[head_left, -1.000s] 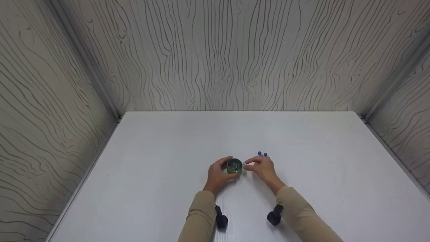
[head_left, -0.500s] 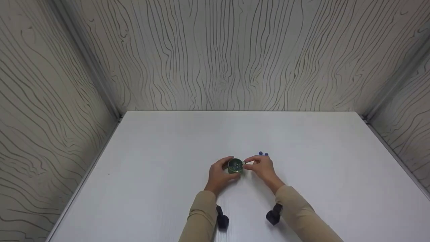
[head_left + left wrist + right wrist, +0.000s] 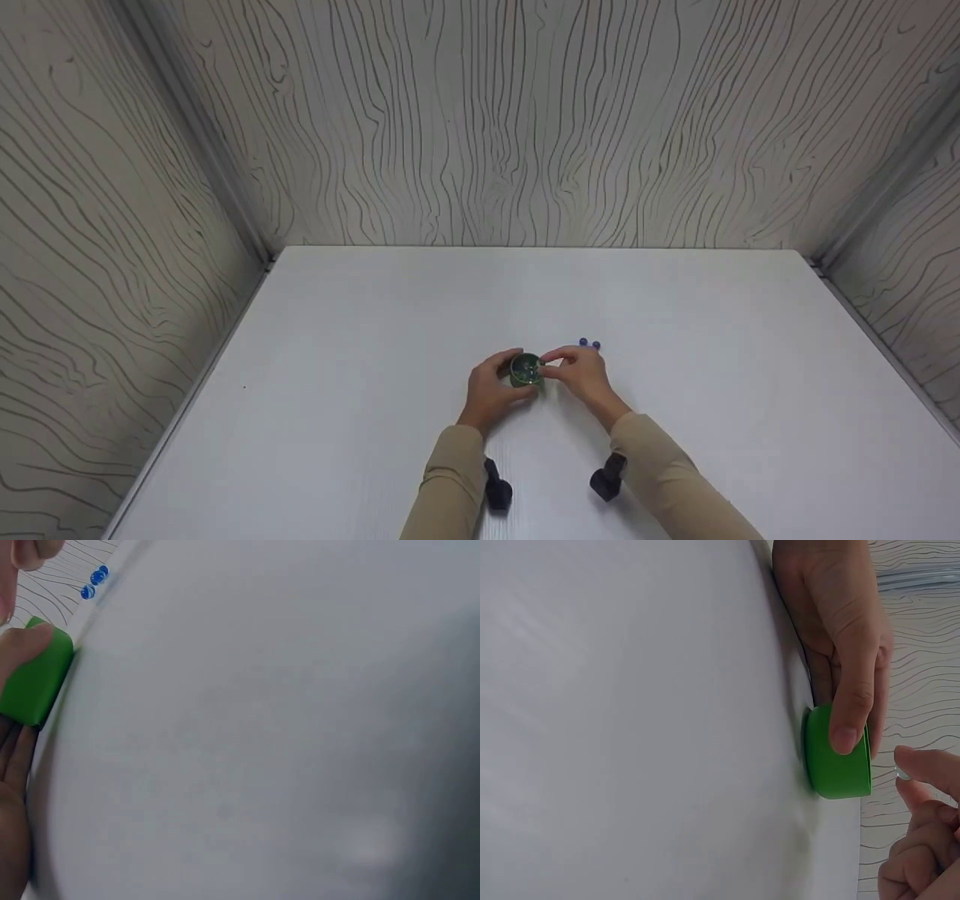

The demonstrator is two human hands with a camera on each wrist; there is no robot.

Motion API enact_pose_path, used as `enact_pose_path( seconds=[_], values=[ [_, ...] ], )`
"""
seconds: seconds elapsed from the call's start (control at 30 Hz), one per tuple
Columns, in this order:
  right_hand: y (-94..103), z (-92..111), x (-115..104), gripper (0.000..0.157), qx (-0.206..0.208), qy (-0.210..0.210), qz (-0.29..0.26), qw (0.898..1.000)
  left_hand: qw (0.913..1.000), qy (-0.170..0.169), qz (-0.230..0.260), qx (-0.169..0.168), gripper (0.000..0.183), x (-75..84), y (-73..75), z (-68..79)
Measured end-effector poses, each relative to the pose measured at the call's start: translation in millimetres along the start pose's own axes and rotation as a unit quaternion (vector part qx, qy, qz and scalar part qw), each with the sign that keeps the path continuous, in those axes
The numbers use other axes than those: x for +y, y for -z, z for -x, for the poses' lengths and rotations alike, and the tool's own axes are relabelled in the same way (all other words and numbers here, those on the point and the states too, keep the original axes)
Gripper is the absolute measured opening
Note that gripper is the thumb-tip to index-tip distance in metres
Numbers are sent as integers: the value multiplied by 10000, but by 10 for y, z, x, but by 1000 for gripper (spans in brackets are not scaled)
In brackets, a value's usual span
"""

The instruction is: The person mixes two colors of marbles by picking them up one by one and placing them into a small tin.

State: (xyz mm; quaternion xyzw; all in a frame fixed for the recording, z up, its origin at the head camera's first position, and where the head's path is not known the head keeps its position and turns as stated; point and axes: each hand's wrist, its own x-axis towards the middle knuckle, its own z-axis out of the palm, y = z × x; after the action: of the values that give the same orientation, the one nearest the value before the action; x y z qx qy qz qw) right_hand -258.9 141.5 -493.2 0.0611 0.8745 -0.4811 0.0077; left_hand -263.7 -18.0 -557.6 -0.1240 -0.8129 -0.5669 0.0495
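Note:
A small green cup (image 3: pixel 846 778) stands on the white table, its dark inside holding several shiny pieces that look like glass marbles. My left hand (image 3: pixel 489 388) grips the cup from the left, thumb on the near side and fingers round the far side. Between thumb and index finger, my right hand (image 3: pixel 586 376) pinches a small clear marble (image 3: pixel 902 773). In the head view these fingertips overlap the cup's right rim; the right wrist view shows them just above its opening. Behind the right hand lie blue marbles (image 3: pixel 583 342) on the table.
The white table (image 3: pixel 360 322) reaches back to a wall (image 3: pixel 480 127) with a wood-grain pattern, and similar walls stand at both sides. A dark wrist camera (image 3: pixel 498 493) sits by the left sleeve, another camera (image 3: pixel 607 484) by the right one.
My right hand has moved slightly left with the clear marble, from beside the cup to its right rim. The left hand keeps its grip on the cup. The blue marbles still lie behind.

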Motion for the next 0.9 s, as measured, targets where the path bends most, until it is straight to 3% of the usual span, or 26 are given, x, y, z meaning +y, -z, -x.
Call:
enact_pose_path(
  seconds=[0.47,0.9],
  values=[
    [-62,-23,-15,20,-16,-59,-171,9998,9998,-207,-11,5,59,-29,8,-16],
    [-126,0,-27,20,-75,-107,-305,9995,9999,-123,78,-24,57,-23,-1,-12]
  ],
)
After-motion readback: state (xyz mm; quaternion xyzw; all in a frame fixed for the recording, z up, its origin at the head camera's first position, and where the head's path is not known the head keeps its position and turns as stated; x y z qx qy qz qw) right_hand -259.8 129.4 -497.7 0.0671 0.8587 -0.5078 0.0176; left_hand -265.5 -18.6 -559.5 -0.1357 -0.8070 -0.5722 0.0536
